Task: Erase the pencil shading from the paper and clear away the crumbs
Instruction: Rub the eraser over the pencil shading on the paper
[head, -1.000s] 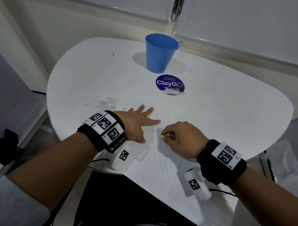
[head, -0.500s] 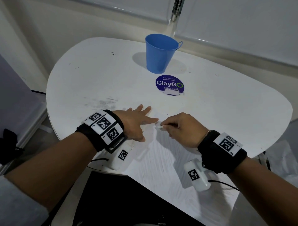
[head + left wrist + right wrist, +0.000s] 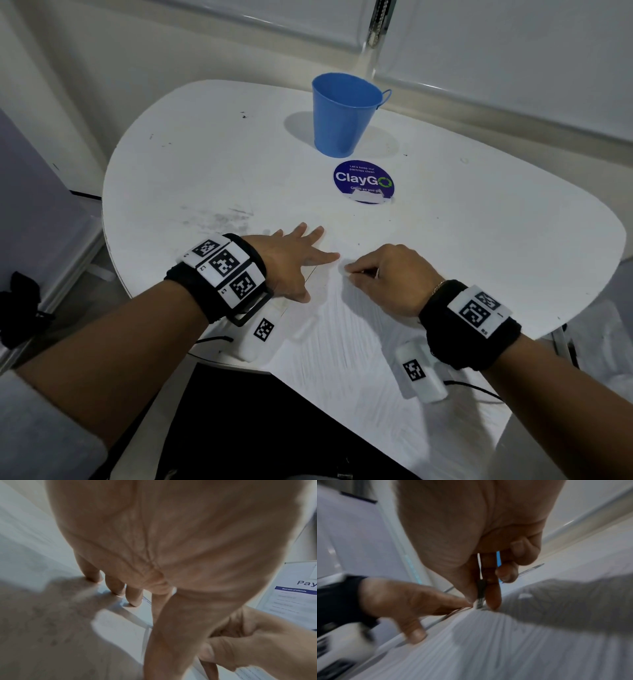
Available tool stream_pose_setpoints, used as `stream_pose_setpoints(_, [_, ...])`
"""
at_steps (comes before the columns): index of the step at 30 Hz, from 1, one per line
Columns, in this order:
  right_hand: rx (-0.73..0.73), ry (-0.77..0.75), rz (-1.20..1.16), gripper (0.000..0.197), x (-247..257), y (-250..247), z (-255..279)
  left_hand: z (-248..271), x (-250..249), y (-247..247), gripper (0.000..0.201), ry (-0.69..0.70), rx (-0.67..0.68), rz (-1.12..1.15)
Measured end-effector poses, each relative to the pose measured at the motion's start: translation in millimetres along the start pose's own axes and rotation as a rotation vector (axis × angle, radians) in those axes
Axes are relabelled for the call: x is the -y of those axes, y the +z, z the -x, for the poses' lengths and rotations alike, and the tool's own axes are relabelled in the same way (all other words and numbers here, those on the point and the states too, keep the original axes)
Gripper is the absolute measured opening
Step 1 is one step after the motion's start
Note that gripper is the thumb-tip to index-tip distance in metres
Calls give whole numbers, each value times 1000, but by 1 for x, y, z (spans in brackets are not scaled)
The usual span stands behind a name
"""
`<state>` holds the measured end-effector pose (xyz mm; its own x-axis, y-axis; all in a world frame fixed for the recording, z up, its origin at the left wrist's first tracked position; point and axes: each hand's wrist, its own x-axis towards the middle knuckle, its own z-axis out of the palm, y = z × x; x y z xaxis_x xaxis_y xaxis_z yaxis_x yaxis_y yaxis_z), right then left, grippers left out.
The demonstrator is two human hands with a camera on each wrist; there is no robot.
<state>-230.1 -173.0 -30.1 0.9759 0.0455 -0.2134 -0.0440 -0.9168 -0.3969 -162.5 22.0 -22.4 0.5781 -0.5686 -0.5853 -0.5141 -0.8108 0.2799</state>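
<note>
A white paper (image 3: 346, 359) with faint pencil streaks lies on the white table (image 3: 496, 240) and hangs over its near edge. My left hand (image 3: 305, 250) lies flat with its fingers spread, pressing the paper's far left part; the left wrist view shows its fingertips (image 3: 133, 601) down on the sheet. Just right of the left index finger, my right hand (image 3: 351, 272) pinches a small eraser (image 3: 479, 600), white with a dark sleeve, tip down on the paper (image 3: 488, 649). In the head view the eraser is almost hidden by the fingers. I cannot make out any crumbs.
A blue bucket (image 3: 342, 120) stands at the back of the table, with a round purple ClayGo sticker (image 3: 363, 181) in front of it. A grey smudge (image 3: 222, 219) marks the table beyond my left hand. A printed sheet (image 3: 295, 595) shows in the left wrist view.
My right hand has slid the eraser a little away from me and leftward, up to the left index fingertip. The left hand has stayed pressed on the paper.
</note>
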Motion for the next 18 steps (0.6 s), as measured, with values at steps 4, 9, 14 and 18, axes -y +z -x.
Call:
stream_pose_setpoints(4, [-23,24,56,22,-1,-3,-4,-1,1,0,87,12,-2,7])
stream_pose_setpoints(9, [21,5,113,22,-1,-3,-2,0,-1,-2,87,-13,20,-31])
stream_pose_setpoints(14, [-51,74,111,22,-6,-10,-8,-2,2,0,87,-27,26,-24])
stream_pose_setpoints(18, [53,40,-3,20,-4,-6,-4,-3,0,-1,88,-12,30,-52])
